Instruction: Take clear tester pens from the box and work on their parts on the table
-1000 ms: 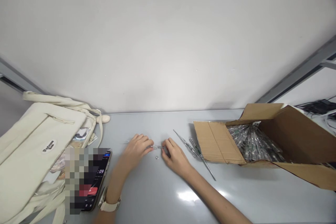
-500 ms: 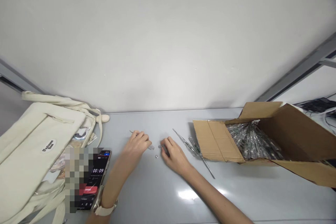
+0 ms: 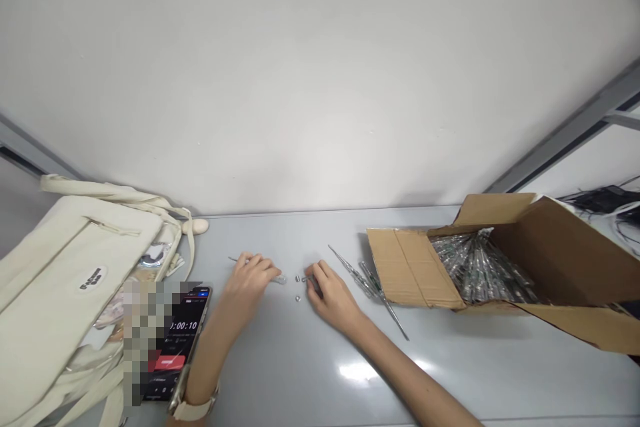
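Clear-ended tool (image 3: pixel 281 279), held by left hand (image 3: pixel 251 275), has moved farther from right hand (image 3: pixel 327 290), which pinches metal part (image 3: pixel 305 279); both now separate.

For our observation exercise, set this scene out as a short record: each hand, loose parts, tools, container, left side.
Left hand: holds a slim, clear-handled tool with a thin metal shaft
Right hand: holds a small silver metal piece, partly hidden
Loose parts: one small silver metal part between the hands; a second small silver part nearer the person
Tools: two slim metal-and-clear tools right of the right hand
Container: open brown cardboard box, holding many similar tools
Left side: cream fabric bag; black phone showing a timer
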Action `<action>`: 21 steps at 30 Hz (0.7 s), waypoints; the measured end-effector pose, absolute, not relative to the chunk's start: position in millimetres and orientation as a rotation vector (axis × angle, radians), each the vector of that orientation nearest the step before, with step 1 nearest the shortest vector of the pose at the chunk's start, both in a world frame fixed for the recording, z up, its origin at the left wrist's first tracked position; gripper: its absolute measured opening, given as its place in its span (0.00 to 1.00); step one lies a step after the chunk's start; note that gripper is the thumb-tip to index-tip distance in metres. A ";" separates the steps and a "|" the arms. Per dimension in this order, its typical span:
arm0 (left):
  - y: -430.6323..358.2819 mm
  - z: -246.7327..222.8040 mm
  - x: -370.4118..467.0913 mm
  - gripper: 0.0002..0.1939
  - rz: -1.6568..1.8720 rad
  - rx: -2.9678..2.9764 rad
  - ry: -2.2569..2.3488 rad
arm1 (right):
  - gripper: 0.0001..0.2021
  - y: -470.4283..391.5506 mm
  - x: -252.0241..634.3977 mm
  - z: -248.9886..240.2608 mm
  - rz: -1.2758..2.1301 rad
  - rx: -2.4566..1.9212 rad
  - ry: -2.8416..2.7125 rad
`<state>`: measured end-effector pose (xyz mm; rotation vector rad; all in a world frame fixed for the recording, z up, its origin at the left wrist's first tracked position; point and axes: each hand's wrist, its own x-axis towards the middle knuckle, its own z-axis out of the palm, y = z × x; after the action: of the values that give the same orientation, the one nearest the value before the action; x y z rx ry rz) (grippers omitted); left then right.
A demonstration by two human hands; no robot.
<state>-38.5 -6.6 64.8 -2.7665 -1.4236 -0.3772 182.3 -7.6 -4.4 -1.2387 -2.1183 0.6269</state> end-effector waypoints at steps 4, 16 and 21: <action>-7.6 61.7 -42.3 0.13 -0.499 -2.748 -1.585 | 0.09 -8.6 182.3 -5.3 0.660 -1.251 -2.083; -16.1 83.7 -17.6 0.20 -0.356 -2.771 -1.403 | 0.14 -9.3 168.9 2.8 0.800 -0.985 -2.011; -30.1 67.7 -0.9 0.22 -0.703 -2.634 -1.300 | 0.09 -6.4 168.9 2.8 0.878 -1.033 -1.809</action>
<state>-0.9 -30.1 67.7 -2.6343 -1.2997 -0.7026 168.9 -6.4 2.8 -1.0334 -1.8091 0.8779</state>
